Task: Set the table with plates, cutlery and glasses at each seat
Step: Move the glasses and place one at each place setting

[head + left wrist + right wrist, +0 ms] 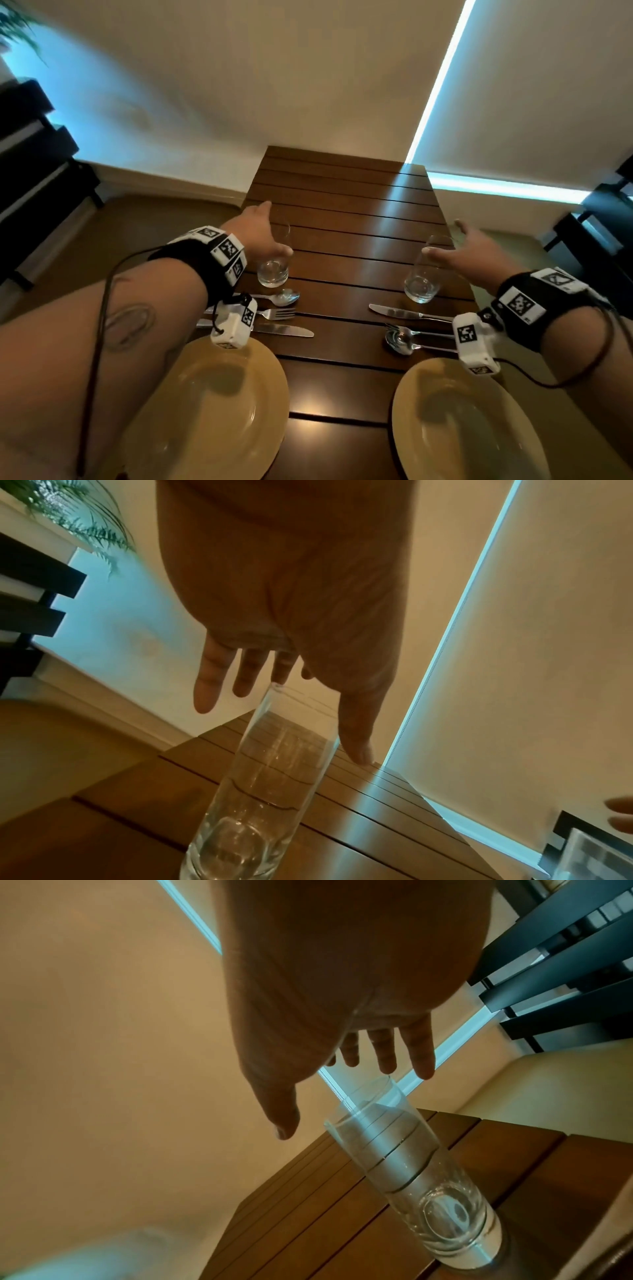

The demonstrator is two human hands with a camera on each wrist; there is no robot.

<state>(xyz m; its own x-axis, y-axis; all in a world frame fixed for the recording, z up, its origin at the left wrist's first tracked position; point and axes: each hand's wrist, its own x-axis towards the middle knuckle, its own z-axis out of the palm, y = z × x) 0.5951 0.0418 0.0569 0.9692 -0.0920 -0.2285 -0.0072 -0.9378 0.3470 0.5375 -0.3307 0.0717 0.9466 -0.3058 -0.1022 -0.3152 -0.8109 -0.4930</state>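
Two empty tall glasses stand on the slatted wooden table. My left hand hovers open over the left glass, fingers straight, thumb close beside its rim. In the left wrist view that hand spreads above the same glass. My right hand is open beside the right glass, and the right wrist view shows this hand just above the glass. Two yellow plates lie nearest me. A spoon, fork and knife lie beyond the left plate; a knife and spoon lie beyond the right.
Dark slatted chairs stand left and right of the table. The table's far end meets a wall with a drawn blind and a bright light strip. A plant shows at top left.
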